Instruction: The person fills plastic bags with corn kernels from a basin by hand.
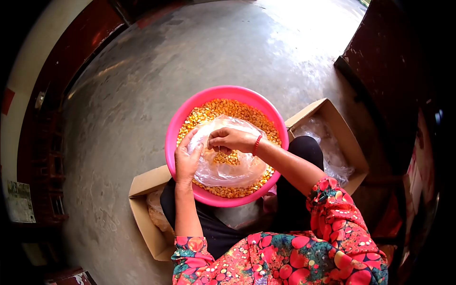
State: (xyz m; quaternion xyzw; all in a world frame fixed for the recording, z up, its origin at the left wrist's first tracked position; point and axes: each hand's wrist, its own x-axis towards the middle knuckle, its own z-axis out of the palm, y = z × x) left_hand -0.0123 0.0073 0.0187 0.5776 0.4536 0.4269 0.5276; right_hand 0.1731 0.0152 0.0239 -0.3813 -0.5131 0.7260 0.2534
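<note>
A pink basin (171, 152) of yellow corn kernels (237, 109) sits in front of my lap. On the kernels lies a clear plastic bag (218, 176), its mouth spread wide, with some kernels showing inside. My left hand (186, 160) grips the bag's left edge between thumb and fingers. Over the bag's opening is my right hand (232, 140), its fingers curled and pinched together. Whatever sits between those fingertips is too small to make out. A red bracelet (257, 145) circles the right wrist.
To the right stands an open cardboard box (349, 142) with clear plastic bags (323, 145) in it. Another cardboard box (142, 209), holding plastic-wrapped contents, is at the left by my leg. Grey concrete floor (133, 109) surrounds the basin; dark furniture (380, 85) rises at right.
</note>
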